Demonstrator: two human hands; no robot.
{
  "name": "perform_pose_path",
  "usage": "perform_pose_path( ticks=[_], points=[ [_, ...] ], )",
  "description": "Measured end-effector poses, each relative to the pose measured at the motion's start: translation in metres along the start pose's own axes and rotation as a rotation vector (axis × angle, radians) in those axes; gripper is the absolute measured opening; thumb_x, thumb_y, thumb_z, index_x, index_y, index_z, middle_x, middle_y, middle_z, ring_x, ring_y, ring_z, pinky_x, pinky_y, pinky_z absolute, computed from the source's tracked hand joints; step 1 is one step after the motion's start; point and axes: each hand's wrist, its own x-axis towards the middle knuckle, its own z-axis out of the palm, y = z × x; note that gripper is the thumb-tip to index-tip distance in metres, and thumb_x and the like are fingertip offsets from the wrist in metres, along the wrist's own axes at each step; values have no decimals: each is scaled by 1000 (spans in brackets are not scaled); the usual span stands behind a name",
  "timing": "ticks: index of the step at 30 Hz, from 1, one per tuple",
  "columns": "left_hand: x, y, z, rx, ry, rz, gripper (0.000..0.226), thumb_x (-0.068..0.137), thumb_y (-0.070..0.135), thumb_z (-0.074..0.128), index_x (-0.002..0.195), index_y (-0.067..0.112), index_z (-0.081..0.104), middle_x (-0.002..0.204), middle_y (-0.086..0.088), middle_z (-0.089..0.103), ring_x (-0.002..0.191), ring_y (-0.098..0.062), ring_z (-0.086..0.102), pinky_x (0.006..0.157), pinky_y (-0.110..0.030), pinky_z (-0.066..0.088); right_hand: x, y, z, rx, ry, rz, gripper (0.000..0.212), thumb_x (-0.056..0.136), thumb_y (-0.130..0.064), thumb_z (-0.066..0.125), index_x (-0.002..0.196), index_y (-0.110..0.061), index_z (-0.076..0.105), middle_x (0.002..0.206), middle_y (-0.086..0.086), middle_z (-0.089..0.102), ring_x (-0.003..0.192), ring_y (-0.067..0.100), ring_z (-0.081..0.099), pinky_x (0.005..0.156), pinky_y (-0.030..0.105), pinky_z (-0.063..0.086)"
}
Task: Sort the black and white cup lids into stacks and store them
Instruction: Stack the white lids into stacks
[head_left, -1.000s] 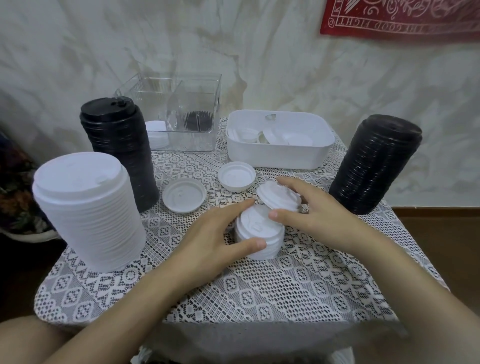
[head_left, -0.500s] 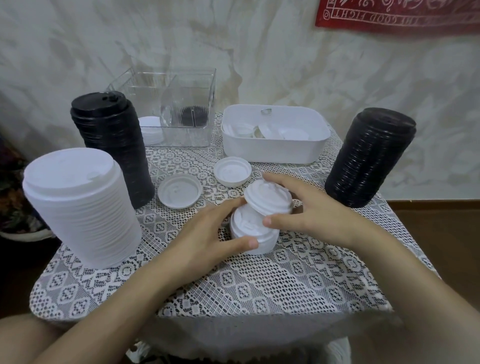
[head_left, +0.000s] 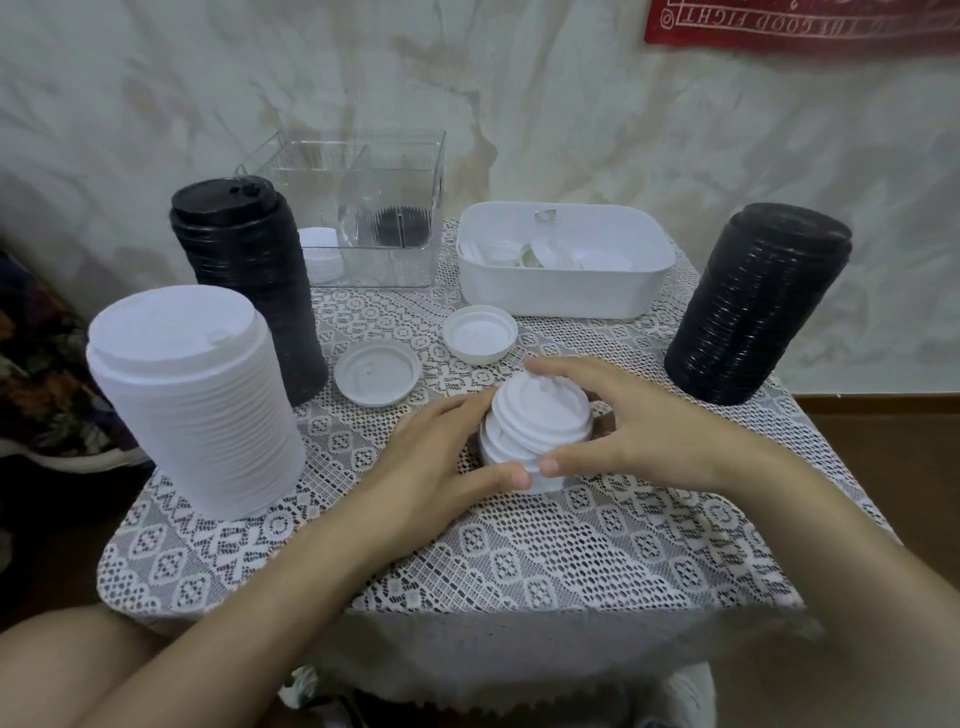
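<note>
left grip (head_left: 431, 467) curled, right grip (head_left: 639, 431) curled, thumbs nearly touching, forearms converging

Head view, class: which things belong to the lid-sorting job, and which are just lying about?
Job:
left hand and right hand, both holding the small white stack
tall white stack
left black stack
right black stack
left loose lid
right loose lid
white tub with lids
clear box

Lying about:
red banner
lace cloth
patterned fabric
</note>
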Motion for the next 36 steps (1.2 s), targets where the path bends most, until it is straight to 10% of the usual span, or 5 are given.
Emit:
perform_pose_path(
  ticks=[14,22,27,36],
  points=[
    [4,0,-8,-131,67,76,83,80,75,66,154,46,39,151,25,49,138,5,43,114,-35,41,2,2,-1,87,111,0,88,76,-40,89,153,-41,45,147,-24,51,128,-5,53,112,29,46],
    [7,12,-14,-546,260,-12,16,98,26,69,112,24,77,108,10,78,102,-9,72,87,-26,55,1,-6,-1,35,198,0,93,67,-60,87,149,-47,45,145,-27,51,127,3,54,109,38,49],
    [13,21,-20,-894,218,-103,27,85,24,72,110,14,75,72,7,63,60,-4,53,56,-17,44,2,-23,2,-84,321,-37,91,71,-57,85,150,-42,41,135,-29,41,118,3,50,106,37,46],
    [19,28,-23,-1310,62,-198,15,84,14,67,90,18,81,80,3,59,52,-4,44,40,-15,37,1,-30,6,-235,404,-94,94,75,-66,74,155,-36,36,140,-18,42,128,1,41,100,23,32]
  ],
)
